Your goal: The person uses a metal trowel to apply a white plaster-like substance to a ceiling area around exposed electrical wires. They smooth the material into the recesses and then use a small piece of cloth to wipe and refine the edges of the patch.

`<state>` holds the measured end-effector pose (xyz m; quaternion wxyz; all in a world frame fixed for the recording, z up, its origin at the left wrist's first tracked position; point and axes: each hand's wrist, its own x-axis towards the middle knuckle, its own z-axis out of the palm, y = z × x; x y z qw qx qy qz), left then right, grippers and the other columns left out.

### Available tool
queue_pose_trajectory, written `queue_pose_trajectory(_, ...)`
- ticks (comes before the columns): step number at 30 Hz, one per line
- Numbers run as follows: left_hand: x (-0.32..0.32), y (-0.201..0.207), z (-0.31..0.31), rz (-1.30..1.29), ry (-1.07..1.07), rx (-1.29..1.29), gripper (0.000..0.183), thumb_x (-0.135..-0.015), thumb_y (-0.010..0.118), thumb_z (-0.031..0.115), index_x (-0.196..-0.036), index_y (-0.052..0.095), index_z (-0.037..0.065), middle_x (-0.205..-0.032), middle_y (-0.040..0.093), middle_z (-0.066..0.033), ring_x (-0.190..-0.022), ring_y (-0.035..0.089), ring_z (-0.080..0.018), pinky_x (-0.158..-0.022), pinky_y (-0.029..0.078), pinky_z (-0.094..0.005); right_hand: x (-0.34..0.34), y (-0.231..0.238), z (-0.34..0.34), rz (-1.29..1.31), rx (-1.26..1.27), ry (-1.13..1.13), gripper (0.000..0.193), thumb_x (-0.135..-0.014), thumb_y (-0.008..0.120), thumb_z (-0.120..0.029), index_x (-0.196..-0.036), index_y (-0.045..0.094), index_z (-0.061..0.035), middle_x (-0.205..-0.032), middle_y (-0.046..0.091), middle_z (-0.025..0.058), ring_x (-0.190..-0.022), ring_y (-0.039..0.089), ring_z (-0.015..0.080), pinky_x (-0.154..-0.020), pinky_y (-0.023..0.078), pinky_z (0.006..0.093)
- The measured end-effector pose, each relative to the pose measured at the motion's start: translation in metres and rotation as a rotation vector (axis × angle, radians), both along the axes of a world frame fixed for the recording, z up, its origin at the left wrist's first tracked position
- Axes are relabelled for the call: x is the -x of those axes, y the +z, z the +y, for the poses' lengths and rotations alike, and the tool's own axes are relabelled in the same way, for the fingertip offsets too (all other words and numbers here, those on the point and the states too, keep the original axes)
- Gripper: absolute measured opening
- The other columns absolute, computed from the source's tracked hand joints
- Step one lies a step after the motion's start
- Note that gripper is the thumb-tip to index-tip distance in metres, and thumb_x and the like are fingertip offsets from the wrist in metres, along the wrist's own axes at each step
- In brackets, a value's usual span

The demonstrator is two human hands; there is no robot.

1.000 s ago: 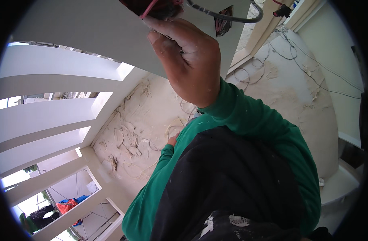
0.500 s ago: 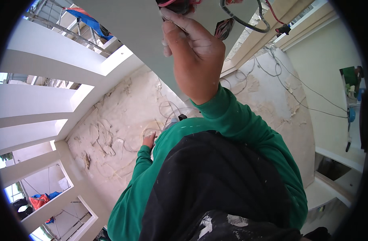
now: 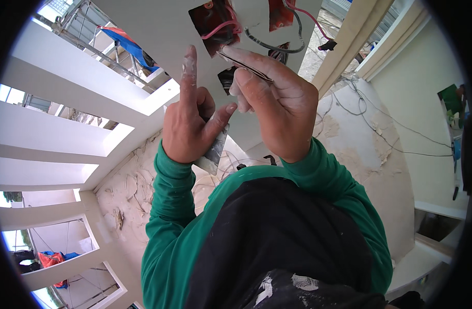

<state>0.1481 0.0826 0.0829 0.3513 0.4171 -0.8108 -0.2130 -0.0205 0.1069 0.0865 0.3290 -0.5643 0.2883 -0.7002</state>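
My left hand (image 3: 188,131), dusted with white, is raised in front of the pale wall panel (image 3: 164,23). Its index finger points up, the other fingers are curled, and a flat grey plate (image 3: 213,154), smeared and scraper-like, sits behind the palm. To its right, my right hand (image 3: 290,110) pinches a thin, flat, dark-edged piece (image 3: 249,68) between thumb and fingers; its kind is unclear. Just above the hands, a red recessed electrical box (image 3: 207,26) holds a pink wire (image 3: 220,30). A dark box opening (image 3: 225,79) lies between the hands.
Another red box (image 3: 281,15) has a thick black cable (image 3: 277,50) looping from it. A red wire with a taped black end (image 3: 327,45) hangs at the right. Loose cables (image 3: 362,105) trail over the stained floor (image 3: 365,170). Window openings (image 3: 55,237) line the left wall.
My left hand has risen from low at my side to beside the right hand, bringing the grey plate into view. My right hand has moved right and down, uncovering the boxes and wires.
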Motion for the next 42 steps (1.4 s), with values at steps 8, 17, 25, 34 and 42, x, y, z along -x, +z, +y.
queue_pose_trajectory(8,0.028,-0.012,-0.023,-0.028,-0.095,0.45,0.056,-0.076,0.07,0.01,-0.127,0.049,0.0,-0.086,0.067,-0.0158,-0.073,0.064,-0.0389,-0.061,0.051,-0.0442,-0.014,0.017,-0.014,-0.042,0.048,-0.007,0.029,-0.099,0.055,-0.006,-0.126,0.061,0.004,-0.063,0.053,-0.002,-0.058,0.043,0.0032,-0.054,0.037,0.0207)
queue_pose_trajectory(17,0.014,-0.018,-0.021,-0.139,-0.153,0.405,0.034,-0.075,0.071,0.012,-0.105,0.06,0.0,-0.08,0.066,-0.0173,-0.072,0.063,-0.0419,-0.062,0.051,-0.0459,-0.03,0.016,-0.036,0.082,0.096,-0.259,0.024,-0.101,0.054,-0.011,-0.117,0.065,0.0026,-0.058,0.053,0.0004,-0.054,0.047,0.0059,-0.052,0.04,0.0228)
queue_pose_trajectory(25,0.003,-0.033,-0.022,0.006,-0.15,0.044,0.046,-0.079,0.073,0.021,-0.117,0.055,0.002,-0.072,0.065,-0.0172,-0.067,0.065,-0.0388,-0.061,0.05,-0.0442,-0.038,0.02,-0.05,0.032,0.046,-0.254,0.025,-0.1,0.055,-0.015,-0.115,0.067,0.0015,-0.057,0.055,0.0012,-0.053,0.049,0.0069,-0.051,0.04,0.0235)
queue_pose_trajectory(34,-0.005,-0.061,-0.029,-0.074,-0.097,0.19,0.043,-0.079,0.073,0.026,-0.115,0.059,0.006,-0.072,0.065,-0.0171,-0.066,0.064,-0.0378,-0.062,0.05,-0.0475,-0.059,0.024,-0.052,-0.001,0.004,-0.181,0.026,-0.1,0.057,-0.015,-0.116,0.066,0.0036,-0.059,0.056,0.0008,-0.054,0.048,0.0055,-0.048,0.038,0.0228)
queue_pose_trajectory(42,-0.009,-0.049,-0.029,-0.02,-0.084,0.133,0.052,-0.08,0.071,0.025,-0.126,0.054,0.007,-0.095,0.071,-0.0152,-0.081,0.067,-0.0385,-0.071,0.054,-0.0461,-0.058,0.014,-0.059,0.0,0.081,-0.205,0.025,-0.101,0.057,-0.014,-0.117,0.066,0.0026,-0.06,0.055,0.0005,-0.053,0.045,0.0047,-0.045,0.034,0.0217)
